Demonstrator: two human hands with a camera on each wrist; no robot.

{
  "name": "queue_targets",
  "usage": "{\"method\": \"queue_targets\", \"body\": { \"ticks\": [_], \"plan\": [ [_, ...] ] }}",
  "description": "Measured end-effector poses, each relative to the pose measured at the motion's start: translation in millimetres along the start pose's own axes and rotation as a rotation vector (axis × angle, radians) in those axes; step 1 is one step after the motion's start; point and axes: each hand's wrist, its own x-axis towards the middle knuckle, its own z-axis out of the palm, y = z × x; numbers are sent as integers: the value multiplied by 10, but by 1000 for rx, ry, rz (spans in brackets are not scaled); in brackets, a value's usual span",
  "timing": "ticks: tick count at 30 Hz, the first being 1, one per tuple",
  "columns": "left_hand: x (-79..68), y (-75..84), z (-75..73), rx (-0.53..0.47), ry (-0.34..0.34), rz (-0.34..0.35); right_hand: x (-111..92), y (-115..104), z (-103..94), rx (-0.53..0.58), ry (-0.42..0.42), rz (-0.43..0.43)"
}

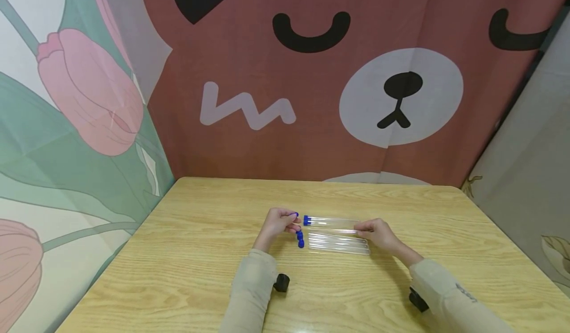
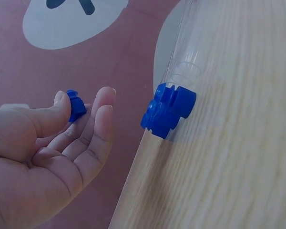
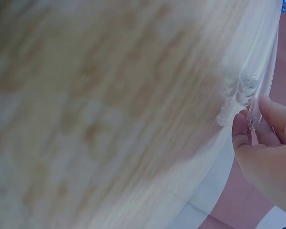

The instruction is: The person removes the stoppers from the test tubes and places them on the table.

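Observation:
Between thumb and fingers, my left hand [image 1: 278,221] pinches a small blue cap [image 2: 76,106], held above the table in the left wrist view. My right hand [image 1: 378,233] grips one end of a clear test tube [image 1: 340,231], whose other end points toward the left hand. Behind that tube lie clear tubes with blue caps [image 1: 306,220] on their left ends. Nearer to me, several uncapped tubes [image 1: 338,244] lie side by side. A short row of loose blue caps [image 1: 300,242] stands at their left, just below the left hand.
Everything lies on a wood-grain table [image 1: 200,273]. A printed bear curtain [image 1: 249,150] hangs behind its far edge, and a flower-patterned curtain [image 1: 89,90] hangs at the left. Small black devices [image 1: 281,283] sit at both wrists.

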Motion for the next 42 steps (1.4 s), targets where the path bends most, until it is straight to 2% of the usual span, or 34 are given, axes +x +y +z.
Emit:
{"method": "queue_targets", "body": {
  "ticks": [8, 14, 19, 24, 33, 38, 42],
  "plan": [
    [-4, -19, -2, -4, 7, 10, 1, -15, 5, -88, -1, -42],
    [-12, -25, 2, 23, 25, 39, 11, -1, 9, -104, -2, -39],
    [-26, -31, -8, 68, 66, 70, 14, 10, 12, -103, -5, -25],
    [-30, -35, -21, 62, 104, 52, 13, 6, 10, -119, -10, -36],
    [-14, -54, -9, 25, 111, 55, 9, -2, 4, -116, -12, -29],
    [7, -50, 4, 44, 128, 27, 11, 4, -8, -113, -2, -31],
    [38, -44, 5, 93, 133, 13, 9, 0, -20, -92, 0, 0]
  ]
}}
